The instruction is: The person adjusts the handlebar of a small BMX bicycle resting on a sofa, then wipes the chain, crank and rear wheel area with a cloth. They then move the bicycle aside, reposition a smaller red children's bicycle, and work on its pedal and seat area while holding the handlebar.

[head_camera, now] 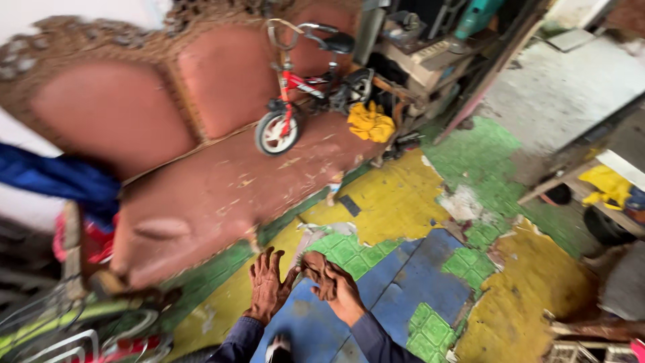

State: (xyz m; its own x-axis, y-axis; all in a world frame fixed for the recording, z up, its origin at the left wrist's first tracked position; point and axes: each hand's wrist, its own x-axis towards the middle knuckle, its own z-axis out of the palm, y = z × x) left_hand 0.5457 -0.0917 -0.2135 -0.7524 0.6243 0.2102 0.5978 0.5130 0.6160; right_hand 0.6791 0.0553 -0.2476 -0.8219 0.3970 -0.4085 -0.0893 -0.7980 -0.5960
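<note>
Both my hands are low in the middle of the view, in brown, wrinkled work gloves with dark blue sleeves behind them. My left hand [269, 286] is raised with its fingers spread and holds nothing. My right hand [332, 286] is beside it with fingers curled inward, its fingertips touching the left thumb. I see nothing else between the fingers. Beneath them lies a worn floor covering [416, 282] of blue, green and yellow patches. My shoe [278, 348] shows between the sleeves.
A big reddish carved sofa [201, 181] lies ahead on the left, carrying a small red child's bicycle [302, 87] and a yellow cloth [369, 122]. Blue fabric [60, 178] and a bicycle [74, 323] crowd the left. A cluttered shelf [416, 54] stands behind, a wooden bench [605, 181] to the right.
</note>
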